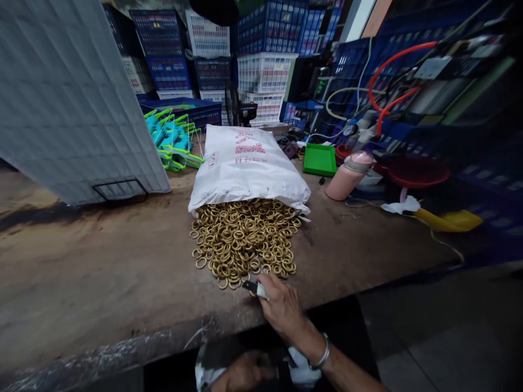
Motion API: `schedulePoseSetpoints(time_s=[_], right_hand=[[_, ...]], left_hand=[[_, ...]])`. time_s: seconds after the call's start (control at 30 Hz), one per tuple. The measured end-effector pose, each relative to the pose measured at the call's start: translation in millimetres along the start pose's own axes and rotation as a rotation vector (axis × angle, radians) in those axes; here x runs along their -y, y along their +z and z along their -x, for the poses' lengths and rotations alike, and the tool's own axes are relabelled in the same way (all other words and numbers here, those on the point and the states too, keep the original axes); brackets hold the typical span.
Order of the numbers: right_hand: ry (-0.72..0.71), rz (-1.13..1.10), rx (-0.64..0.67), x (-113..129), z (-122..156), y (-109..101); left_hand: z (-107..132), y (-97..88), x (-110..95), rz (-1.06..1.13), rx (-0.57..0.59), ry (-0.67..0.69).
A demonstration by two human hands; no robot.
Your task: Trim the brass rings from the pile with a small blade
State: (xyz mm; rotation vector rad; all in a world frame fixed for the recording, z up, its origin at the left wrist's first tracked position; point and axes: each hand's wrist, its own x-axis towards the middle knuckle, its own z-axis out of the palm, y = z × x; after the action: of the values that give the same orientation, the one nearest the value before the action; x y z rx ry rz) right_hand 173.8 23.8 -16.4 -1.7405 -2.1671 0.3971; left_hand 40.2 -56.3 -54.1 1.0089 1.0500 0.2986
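A heap of brass-coloured rings (245, 239) spills from the mouth of a white sack (249, 169) with red print, lying on the table. My right hand (281, 305), with a metal bangle at its wrist, is closed at the near edge of the heap. Its fingers grip a small tool (254, 288) with a flat dark tip and a whitish part; its exact kind does not show. Lower down, past the table's front edge, my left hand (245, 373) is dim and blurred over my lap. Whether it holds anything cannot be made out.
A grey ribbed panel (81, 98) stands on the wooden table (102, 272) at left. Bright green and turquoise plastic pieces (174, 139) lie behind it. At right are a green tray (319, 159), a pink bottle (349, 175) and a red bowl (417, 171). Stacked crates (265, 71) fill the back.
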Motion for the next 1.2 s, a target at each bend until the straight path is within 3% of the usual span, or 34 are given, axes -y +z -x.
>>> schedulePoseSetpoints(time_s=[0.1, 0.2, 0.37, 0.5, 0.63, 0.73, 0.97, 1.07, 1.2], right_hand=[[0.041, 0.029, 0.031, 2.6, -1.8, -1.6], [0.053, 0.05, 0.029, 1.6, -1.9, -0.4], [-0.08, -0.054, 0.04, -7.4, -3.7, -2.9], [-0.089, -0.065, 0.058, -8.0, -6.8, -8.0], [-0.093, -0.073, 0.051, -6.5, -7.7, -7.7], [-0.109, -0.118, 0.035, -9.0, -4.2, -3.9], [-0.075, -0.427, 0.023, -5.8, 6.4, -2.7], [-0.024, -0.55, 0.029, 0.0, 8.6, -7.5], [0.057, -0.636, 0.084, 5.5, 10.7, -14.2]], left_hand=[[-5.0, -9.2, 0.9, -0.162, -0.004, 0.019], [13.3, -8.3, -6.7, -0.198, -0.134, 0.124], [28.0, -3.4, -41.5, 0.06, -0.277, 0.247], [13.6, -8.3, -61.0, 0.268, -0.437, 0.248], [-1.9, -12.6, -65.0, 0.317, -0.572, 0.279], [-8.0, -14.3, -65.9, 0.311, -0.582, 0.289], [-6.9, -13.9, -75.6, 0.261, -0.466, 0.284], [-6.6, -12.0, -70.9, 0.255, -0.524, 0.275], [-6.9, -10.1, -58.7, 0.109, -0.62, 0.439]])
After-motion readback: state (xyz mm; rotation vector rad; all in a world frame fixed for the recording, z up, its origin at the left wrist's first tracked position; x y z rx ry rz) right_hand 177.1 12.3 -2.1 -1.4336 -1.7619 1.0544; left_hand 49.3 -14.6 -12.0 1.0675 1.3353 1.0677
